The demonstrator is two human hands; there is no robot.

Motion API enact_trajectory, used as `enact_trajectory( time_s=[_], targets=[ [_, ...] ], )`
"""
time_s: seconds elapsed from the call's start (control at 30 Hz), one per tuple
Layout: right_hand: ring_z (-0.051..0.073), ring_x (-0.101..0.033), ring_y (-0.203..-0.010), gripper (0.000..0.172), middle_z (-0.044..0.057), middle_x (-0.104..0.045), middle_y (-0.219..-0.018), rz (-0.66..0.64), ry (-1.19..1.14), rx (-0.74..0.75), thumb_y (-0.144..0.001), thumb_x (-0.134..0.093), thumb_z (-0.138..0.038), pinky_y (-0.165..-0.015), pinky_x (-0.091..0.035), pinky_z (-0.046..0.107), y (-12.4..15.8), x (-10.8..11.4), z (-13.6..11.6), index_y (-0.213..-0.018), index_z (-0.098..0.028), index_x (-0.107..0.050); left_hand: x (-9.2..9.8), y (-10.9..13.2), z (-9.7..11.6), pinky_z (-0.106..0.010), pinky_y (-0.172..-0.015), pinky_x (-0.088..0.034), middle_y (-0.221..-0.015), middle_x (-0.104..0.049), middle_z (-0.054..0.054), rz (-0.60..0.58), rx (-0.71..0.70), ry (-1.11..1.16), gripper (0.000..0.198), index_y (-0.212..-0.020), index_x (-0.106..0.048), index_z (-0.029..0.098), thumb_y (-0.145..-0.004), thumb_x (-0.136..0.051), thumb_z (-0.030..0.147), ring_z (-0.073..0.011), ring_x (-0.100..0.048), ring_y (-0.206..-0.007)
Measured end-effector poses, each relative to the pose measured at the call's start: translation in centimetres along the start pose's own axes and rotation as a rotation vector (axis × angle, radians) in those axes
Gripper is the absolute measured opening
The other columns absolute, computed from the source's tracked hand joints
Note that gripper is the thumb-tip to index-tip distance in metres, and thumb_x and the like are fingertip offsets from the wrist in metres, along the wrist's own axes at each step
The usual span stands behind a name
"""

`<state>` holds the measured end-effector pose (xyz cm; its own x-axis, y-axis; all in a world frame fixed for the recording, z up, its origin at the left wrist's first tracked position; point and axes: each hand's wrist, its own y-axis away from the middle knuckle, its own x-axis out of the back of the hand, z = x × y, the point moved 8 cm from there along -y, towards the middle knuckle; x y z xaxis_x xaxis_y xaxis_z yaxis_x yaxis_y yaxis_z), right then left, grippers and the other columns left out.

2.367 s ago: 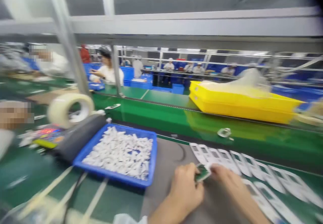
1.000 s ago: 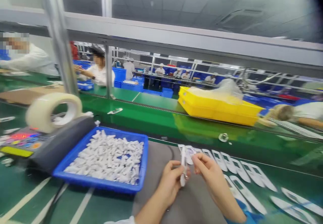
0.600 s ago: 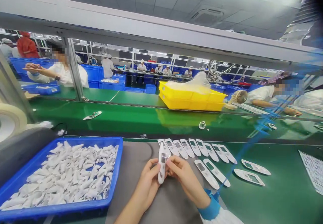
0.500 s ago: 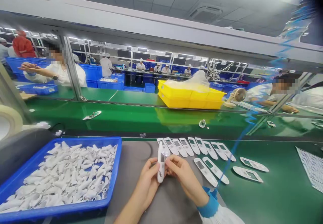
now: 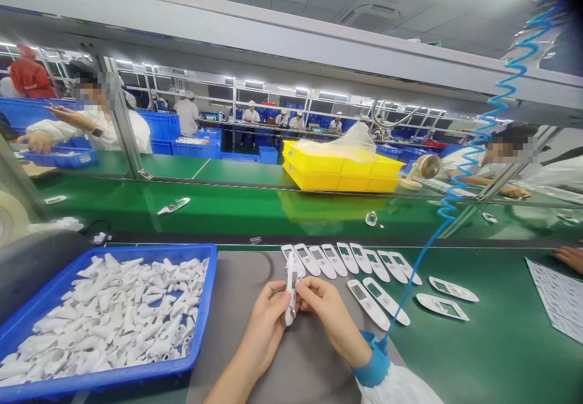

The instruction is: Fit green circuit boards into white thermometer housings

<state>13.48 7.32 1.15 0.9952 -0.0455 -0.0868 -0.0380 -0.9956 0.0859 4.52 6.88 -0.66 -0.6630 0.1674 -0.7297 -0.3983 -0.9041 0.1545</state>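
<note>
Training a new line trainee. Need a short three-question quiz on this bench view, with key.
1. True or false: the blue coiled cord runs down to a blue cuff on the right hand wrist.
2. Multiple choice: the left hand holds a white device. Where is the blue tray from it? A) to its left; B) to its right; C) beyond the far belt.
3. Fill in: the stacked crates beyond the bench are ____.

Key: 1 true; 2 A; 3 yellow.
</note>
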Motion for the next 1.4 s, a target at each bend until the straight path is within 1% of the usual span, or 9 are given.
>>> enact_trajectory(
  time_s=[0.2, 0.3, 0.4, 0.5, 0.73, 0.9, 1.03, 1.2, 1.4],
  targets=[
    [0.013, -0.048, -0.051, 0.028, -0.003, -0.051, -0.05, 0.075, 0.144, 0.034, -0.065, -0.061, -0.042, -0.052, -0.038, 0.025, 0.0, 0.4, -0.3, -0.058, -0.016, -0.052, 0.1, 0.3, 0.8, -0.022, -0.064, -0.038, -0.071, -0.061, -0.001, 0.025, -0.064, -0.133, 0.019, -0.078, -0.053, 0.017, -0.066, -0.064, 0.026, -0.0116, -0.054, -0.066],
    [0.016, -0.054, -0.062, 0.031, 0.001, -0.058, -0.064, 0.136, 0.137, -0.066, -0.061, -0.064, -0.043, -0.055, -0.04, 0.026, 0.0, 1.3, 0.6, -0.074, -0.016, -0.055, -0.1, 0.3, 0.8, -0.022, -0.066, -0.039, -0.077, -0.062, -0.003, 0.006, -0.052, -0.072, 0.016, -0.08, -0.053, 0.016, -0.068, -0.062, 0.023, -0.0128, -0.056, -0.072],
    [0.016, -0.055, -0.068, 0.036, 0.002, -0.058, -0.073, 0.034, -0.032, -0.133, -0.064, -0.062, -0.044, -0.058, -0.042, 0.026, 0.1, 0.9, 0.9, -0.086, -0.017, -0.054, -0.6, 0.4, 0.2, -0.026, -0.075, -0.041, -0.085, -0.063, -0.005, -0.007, 0.032, 0.061, 0.014, -0.086, -0.054, 0.016, -0.073, -0.057, 0.02, -0.0148, -0.057, -0.08],
    [0.01, -0.048, -0.056, 0.028, -0.002, -0.051, -0.062, -0.077, -0.18, -0.074, -0.071, -0.055, -0.044, -0.052, -0.039, 0.021, 0.2, 0.0, -0.1, -0.075, -0.017, -0.055, -1.3, 0.9, -0.6, -0.03, -0.081, -0.041, -0.093, -0.062, -0.009, -0.04, 0.135, 0.113, 0.014, -0.088, -0.055, 0.014, -0.076, -0.053, 0.02, -0.0172, -0.057, -0.086],
    [0.013, -0.048, -0.055, 0.032, -0.001, -0.052, -0.059, 0.043, -0.106, -0.035, -0.07, -0.053, -0.048, -0.053, -0.04, 0.023, 0.5, -0.2, -0.4, -0.071, -0.017, -0.059, -1.4, 1.0, -1.3, -0.03, -0.073, -0.047, -0.08, -0.063, -0.008, -0.071, 0.185, 0.091, 0.015, -0.08, -0.056, 0.013, -0.078, -0.051, 0.027, -0.0179, -0.059, -0.081],
    [0.019, -0.055, -0.077, 0.03, 0.003, -0.061, -0.077, -0.035, -0.167, -0.06, -0.07, -0.056, -0.043, -0.071, -0.042, 0.03, 1.0, -1.2, -0.6, -0.088, -0.019, -0.062, -0.8, 0.5, 0.1, -0.032, -0.061, -0.049, -0.073, -0.062, -0.004, 0.007, 0.076, -0.094, 0.027, -0.09, -0.054, 0.016, -0.066, -0.063, 0.026, -0.0168, -0.059, -0.068],
    [0.022, -0.057, -0.082, 0.027, 0.008, -0.062, -0.085, -0.271, -0.388, -0.154, -0.074, -0.052, -0.033, -0.073, -0.042, 0.035, 1.7, -3.1, 0.1, -0.092, -0.016, -0.06, 1.0, 0.3, 2.9, -0.023, -0.052, -0.046, -0.072, -0.063, -0.006, 0.208, -0.095, -0.38, 0.035, -0.091, -0.057, 0.013, -0.063, -0.063, 0.034, -0.0159, -0.057, -0.063],
    [0.023, -0.058, -0.085, 0.024, 0.01, -0.061, -0.088, -0.377, -0.58, -0.252, -0.071, -0.053, -0.019, -0.077, -0.042, 0.039, 2.8, -4.3, 0.3, -0.094, -0.013, -0.058, 1.8, 0.4, 5.5, -0.023, -0.066, -0.044, -0.081, -0.064, -0.006, 0.299, -0.313, -0.665, 0.028, -0.086, -0.059, 0.014, -0.066, -0.061, 0.033, -0.0169, -0.057, -0.075],
    [0.015, -0.057, -0.073, 0.023, 0.005, -0.058, -0.083, -0.373, -0.471, -0.216, -0.069, -0.062, -0.017, -0.072, -0.046, 0.031, 2.9, -4.9, 0.3, -0.091, -0.013, -0.057, 1.2, 0.4, 4.0, -0.021, -0.05, -0.042, -0.08, -0.064, -0.008, 0.228, -0.164, -0.433, 0.03, -0.088, -0.05, 0.014, -0.067, -0.059, 0.034, -0.0174, -0.06, -0.067]
  ],
)
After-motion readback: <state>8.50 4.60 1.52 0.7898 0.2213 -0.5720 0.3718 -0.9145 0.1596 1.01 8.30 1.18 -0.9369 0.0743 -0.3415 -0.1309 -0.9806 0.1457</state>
